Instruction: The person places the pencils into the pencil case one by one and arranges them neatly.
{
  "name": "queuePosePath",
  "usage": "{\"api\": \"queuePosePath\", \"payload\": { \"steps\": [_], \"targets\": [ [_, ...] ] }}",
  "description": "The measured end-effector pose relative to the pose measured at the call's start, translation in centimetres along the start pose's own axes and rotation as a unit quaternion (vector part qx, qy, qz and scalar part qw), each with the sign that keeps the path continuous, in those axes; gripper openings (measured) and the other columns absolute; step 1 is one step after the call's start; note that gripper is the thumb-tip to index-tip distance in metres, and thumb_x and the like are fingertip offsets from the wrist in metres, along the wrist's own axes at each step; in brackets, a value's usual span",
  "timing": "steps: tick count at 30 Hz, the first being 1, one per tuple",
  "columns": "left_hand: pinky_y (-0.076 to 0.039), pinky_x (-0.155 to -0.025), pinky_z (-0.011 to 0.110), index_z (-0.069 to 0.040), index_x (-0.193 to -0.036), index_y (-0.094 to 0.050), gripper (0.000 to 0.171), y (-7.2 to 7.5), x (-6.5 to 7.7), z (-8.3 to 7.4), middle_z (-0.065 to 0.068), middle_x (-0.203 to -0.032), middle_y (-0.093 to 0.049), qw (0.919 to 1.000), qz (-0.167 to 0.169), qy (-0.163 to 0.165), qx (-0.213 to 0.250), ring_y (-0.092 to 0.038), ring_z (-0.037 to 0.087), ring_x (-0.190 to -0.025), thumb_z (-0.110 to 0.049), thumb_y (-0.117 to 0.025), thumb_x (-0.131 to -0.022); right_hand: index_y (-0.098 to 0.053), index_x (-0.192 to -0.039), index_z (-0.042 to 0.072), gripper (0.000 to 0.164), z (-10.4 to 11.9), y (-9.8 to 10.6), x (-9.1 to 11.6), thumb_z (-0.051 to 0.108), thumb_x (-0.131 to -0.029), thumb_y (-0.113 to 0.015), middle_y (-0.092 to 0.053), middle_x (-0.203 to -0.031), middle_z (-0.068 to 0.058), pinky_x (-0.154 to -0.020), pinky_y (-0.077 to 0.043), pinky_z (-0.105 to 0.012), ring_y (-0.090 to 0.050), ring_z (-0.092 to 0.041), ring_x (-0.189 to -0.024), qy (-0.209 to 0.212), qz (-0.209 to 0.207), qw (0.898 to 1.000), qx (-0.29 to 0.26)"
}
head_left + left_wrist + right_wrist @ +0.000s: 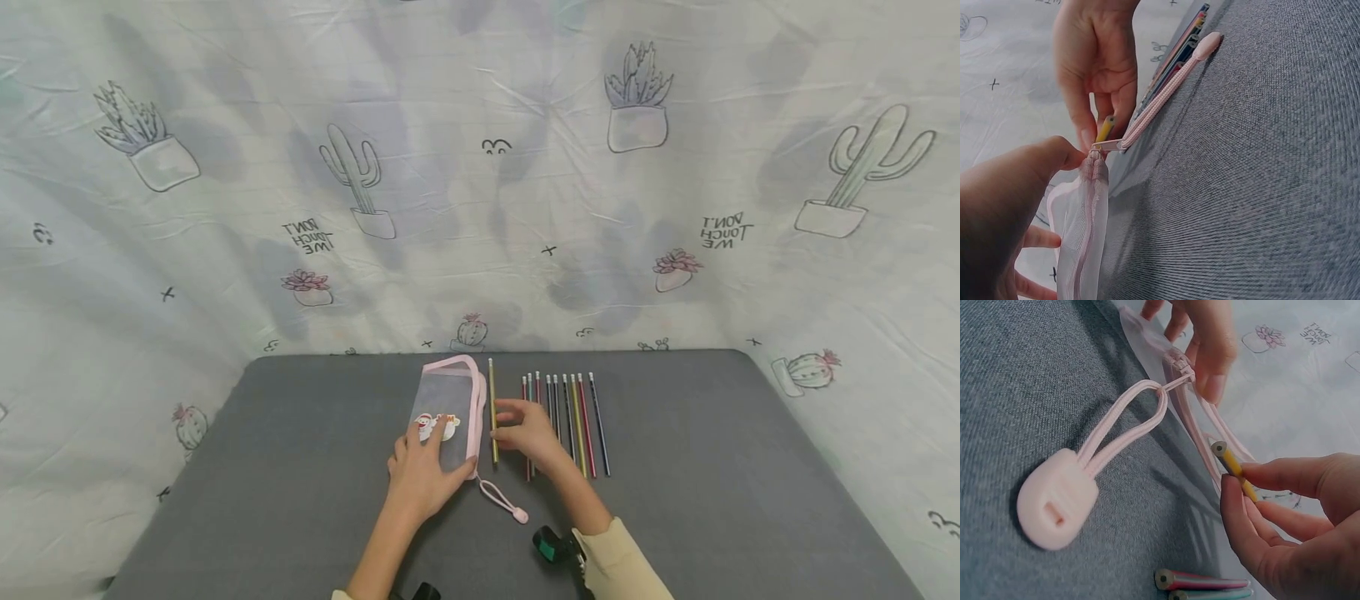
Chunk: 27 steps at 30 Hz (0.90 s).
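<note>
A see-through pencil case (450,390) with pink trim and small cartoon stickers lies on the grey table. My left hand (422,477) rests on it, fingers spread over its face and thumb (1063,152) at the corner by the zipper pull (1109,145). Just right of the case, my right hand (531,435) pinches a yellow pencil (492,393) between thumb and fingers. In the right wrist view the pencil's bare end (1219,447) sticks out past the fingertips, beside the case's zipper edge. A pink cord loop with a tab (1057,500) hangs from the zipper.
To the right of my right hand, several pencils (587,425) lie side by side, some partly hidden by that hand and forearm. The grey table (300,467) reaches back to a cloth backdrop (450,208) printed with cacti. A black wrist camera (551,546) sits by the right sleeve.
</note>
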<state>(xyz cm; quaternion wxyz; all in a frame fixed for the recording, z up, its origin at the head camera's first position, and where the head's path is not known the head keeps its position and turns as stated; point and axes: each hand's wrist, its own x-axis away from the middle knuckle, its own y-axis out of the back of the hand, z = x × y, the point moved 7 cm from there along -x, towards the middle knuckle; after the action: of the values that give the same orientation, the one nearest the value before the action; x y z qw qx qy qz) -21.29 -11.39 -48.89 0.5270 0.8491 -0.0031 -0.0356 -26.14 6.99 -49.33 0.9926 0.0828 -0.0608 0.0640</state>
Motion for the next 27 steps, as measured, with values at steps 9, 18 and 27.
{"api": "queuePosePath", "payload": {
  "steps": [9,18,27],
  "targets": [
    [-0.041,-0.098,0.076,-0.012,-0.157,-0.05,0.086,0.2,0.1,-0.1,0.036,-0.149,-0.042,1.0,-0.004,-0.001,0.0,-0.046,0.058,-0.131,-0.059,-0.072,-0.088,-0.061,-0.136,-0.015,0.055,0.2,-1.1,-0.7,-0.017,-0.083,-0.076,-0.069,-0.118,-0.033,-0.076,-0.064,-0.042,-0.076,-0.039,-0.093,-0.003,-0.013,0.999,-0.038],
    [-0.04,-0.098,0.076,-0.012,-0.157,-0.049,0.086,0.1,0.1,0.1,0.035,-0.15,-0.041,1.0,-0.003,0.003,0.007,-0.045,0.058,-0.131,-0.06,-0.071,-0.089,-0.06,-0.135,-0.017,0.055,0.1,-2.0,-1.2,-0.019,-0.082,-0.074,-0.07,-0.115,-0.034,-0.075,-0.064,-0.042,-0.077,-0.035,-0.089,-0.007,-0.015,0.998,-0.055],
    [-0.039,-0.099,0.076,-0.012,-0.158,-0.048,0.085,0.1,-0.1,0.1,0.035,-0.151,-0.04,0.9998,-0.001,0.009,0.015,-0.045,0.058,-0.131,-0.059,-0.069,-0.09,-0.057,-0.138,-0.018,0.055,0.2,-2.8,-1.1,-0.019,-0.084,-0.071,-0.069,-0.117,-0.036,-0.075,-0.064,-0.043,-0.076,-0.04,-0.092,-0.001,-0.007,0.998,-0.058]
  ]
}}
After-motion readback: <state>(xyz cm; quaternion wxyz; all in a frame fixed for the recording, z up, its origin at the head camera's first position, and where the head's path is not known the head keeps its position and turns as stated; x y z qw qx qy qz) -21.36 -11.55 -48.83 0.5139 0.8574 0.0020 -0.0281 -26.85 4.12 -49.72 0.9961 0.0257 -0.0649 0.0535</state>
